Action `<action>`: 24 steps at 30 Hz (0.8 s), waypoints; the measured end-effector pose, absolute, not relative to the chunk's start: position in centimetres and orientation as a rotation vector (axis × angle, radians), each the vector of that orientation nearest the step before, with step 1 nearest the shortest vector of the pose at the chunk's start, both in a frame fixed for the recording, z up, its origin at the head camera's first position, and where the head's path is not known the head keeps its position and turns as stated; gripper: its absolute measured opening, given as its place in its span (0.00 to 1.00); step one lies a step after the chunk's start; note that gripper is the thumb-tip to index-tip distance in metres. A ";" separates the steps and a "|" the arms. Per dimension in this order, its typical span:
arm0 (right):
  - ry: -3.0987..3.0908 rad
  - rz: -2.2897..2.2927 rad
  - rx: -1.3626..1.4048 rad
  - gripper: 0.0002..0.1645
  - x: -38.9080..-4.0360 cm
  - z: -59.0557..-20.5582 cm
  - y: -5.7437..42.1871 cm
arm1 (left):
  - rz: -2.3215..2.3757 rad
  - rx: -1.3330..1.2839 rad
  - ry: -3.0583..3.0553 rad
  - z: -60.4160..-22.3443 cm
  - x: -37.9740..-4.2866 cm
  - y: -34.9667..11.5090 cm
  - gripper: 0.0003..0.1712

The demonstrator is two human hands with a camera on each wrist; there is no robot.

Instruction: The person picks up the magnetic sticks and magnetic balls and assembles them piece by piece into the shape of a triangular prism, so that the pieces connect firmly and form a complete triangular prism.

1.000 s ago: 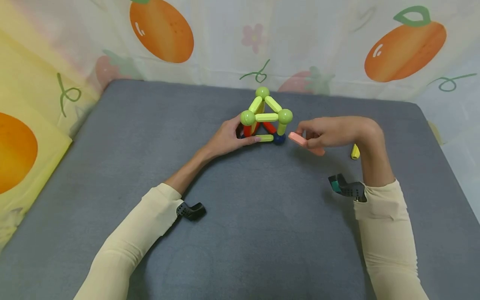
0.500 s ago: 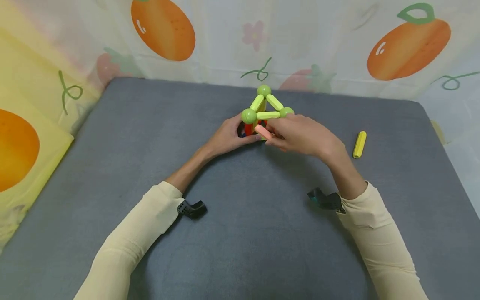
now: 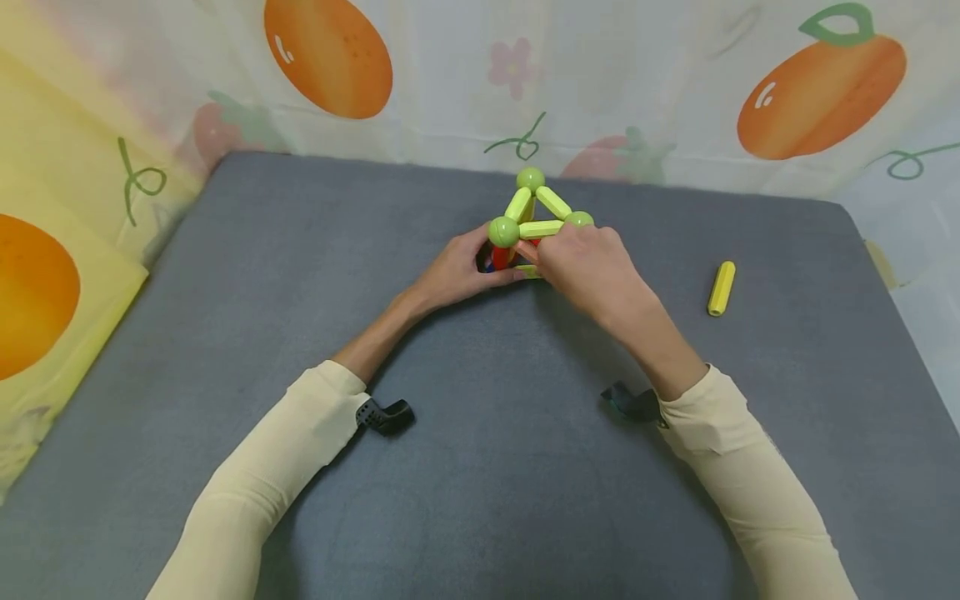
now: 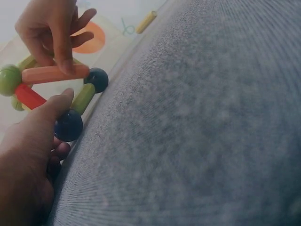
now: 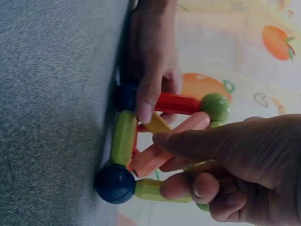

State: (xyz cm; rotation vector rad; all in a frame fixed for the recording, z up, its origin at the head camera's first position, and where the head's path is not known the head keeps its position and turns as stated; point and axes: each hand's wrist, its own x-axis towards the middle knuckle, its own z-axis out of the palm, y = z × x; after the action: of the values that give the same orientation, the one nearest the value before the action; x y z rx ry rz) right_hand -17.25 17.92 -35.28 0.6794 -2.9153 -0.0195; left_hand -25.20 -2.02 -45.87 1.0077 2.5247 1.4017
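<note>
A toy frame of magnetic rods and balls stands near the back of the table, with light green balls on top and dark blue balls below. My left hand grips its lower left corner, the thumb in front by a blue ball. My right hand pinches a salmon-pink rod between thumb and fingers. That rod slants across the frame's front face, one end by the upper left green ball, the other by the lower right blue ball. A red rod forms the left upright.
A loose yellow rod lies on the grey table to the right. Behind the table hangs a fruit-print curtain. Each sleeve carries a black wrist camera.
My right hand has moved left with the pink rod, from beside the frame to its front face, and turned the rod. The left hand keeps its grip. The yellow rod came into full view.
</note>
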 end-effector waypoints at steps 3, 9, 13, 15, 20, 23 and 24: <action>-2.893 -0.063 0.656 0.35 -17.5 -35.7 17.9 | 1.408 1.012 2.515 -45.9 -25.2 -2.0 0.31; -2.911 -0.053 0.631 0.32 -17.8 -36.0 18.2 | 1.405 1.024 2.516 -45.9 -25.3 -2.0 0.32; -3.245 0.086 0.723 0.21 -18.0 -33.9 19.5 | 1.421 1.002 2.500 -45.9 -25.2 -1.9 0.32; -3.396 0.270 0.806 0.12 -18.3 -32.8 20.7 | 1.451 0.974 2.507 -45.9 -25.2 -1.9 0.30; -3.515 0.625 0.858 0.12 -19.5 -31.7 24.2 | 1.585 0.888 2.557 -45.8 -25.4 -2.0 0.27; -3.532 0.695 0.801 0.15 -20.4 -32.3 25.5 | 1.683 0.810 2.580 -45.9 -25.5 -2.3 0.28; -3.540 0.745 0.802 0.18 -20.7 -32.7 25.7 | 1.706 0.786 2.583 -45.9 -25.5 -2.4 0.28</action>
State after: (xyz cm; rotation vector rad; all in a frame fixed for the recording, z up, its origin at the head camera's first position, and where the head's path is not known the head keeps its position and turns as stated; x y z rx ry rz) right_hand -20.68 25.72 -32.73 0.8024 -3.5399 0.7450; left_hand -25.49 -2.40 -45.92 0.7863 2.5834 1.7060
